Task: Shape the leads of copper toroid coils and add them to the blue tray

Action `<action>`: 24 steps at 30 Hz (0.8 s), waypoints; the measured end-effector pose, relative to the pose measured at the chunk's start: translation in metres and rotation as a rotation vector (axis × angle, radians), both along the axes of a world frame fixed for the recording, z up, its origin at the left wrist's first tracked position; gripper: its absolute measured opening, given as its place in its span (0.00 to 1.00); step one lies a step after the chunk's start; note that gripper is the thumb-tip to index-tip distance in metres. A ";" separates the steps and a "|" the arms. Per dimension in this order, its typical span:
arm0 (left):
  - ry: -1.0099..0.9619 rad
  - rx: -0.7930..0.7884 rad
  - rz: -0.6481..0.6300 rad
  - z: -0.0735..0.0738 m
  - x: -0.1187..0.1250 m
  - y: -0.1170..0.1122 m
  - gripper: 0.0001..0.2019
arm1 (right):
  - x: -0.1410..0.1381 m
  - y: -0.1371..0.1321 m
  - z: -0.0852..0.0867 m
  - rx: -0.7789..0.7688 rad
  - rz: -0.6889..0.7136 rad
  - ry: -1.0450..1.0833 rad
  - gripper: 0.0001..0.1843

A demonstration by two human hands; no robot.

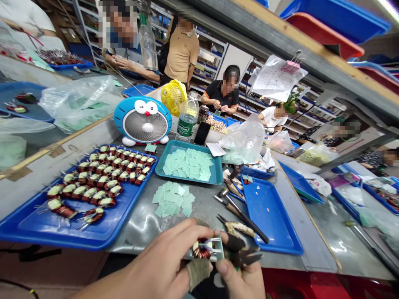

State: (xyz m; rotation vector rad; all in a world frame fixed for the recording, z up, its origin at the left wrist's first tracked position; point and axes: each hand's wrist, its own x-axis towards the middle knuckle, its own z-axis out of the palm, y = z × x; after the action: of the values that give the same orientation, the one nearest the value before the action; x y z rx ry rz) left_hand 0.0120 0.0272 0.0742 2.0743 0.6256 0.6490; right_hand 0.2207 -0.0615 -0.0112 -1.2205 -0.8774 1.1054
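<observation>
We show the left hand (156, 261) gripping a copper-wound toroid coil (202, 248), the right hand (241, 282) closed on small cutters (245, 256), near a blue tray (271, 216).

Free: I had bare bench (137, 226) past my left hand (158, 261) | Blocked: tray (62, 234) leftward, pliers (246, 218) rightward, near my right hand (240, 282)

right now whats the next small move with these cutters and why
I'd guess: ease the cutters in your right hand onto the wire leads of the wound toroid coil in your left hand. Their tips look right beside those leads, and the coil seems firmly gripped.
</observation>
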 end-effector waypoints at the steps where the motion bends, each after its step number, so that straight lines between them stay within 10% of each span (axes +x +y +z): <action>1: 0.030 -0.031 -0.025 0.003 0.000 0.002 0.17 | -0.001 0.000 0.001 0.002 -0.010 -0.012 0.27; 24: 0.073 0.260 -0.106 -0.001 0.008 0.003 0.16 | 0.020 -0.012 -0.004 0.227 0.160 -0.143 0.23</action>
State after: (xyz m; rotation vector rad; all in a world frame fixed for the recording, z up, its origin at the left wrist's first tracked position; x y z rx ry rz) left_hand 0.0204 0.0298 0.0728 2.3646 0.4885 0.6225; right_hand 0.2406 -0.0737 -0.0153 -1.0637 -1.1935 1.0218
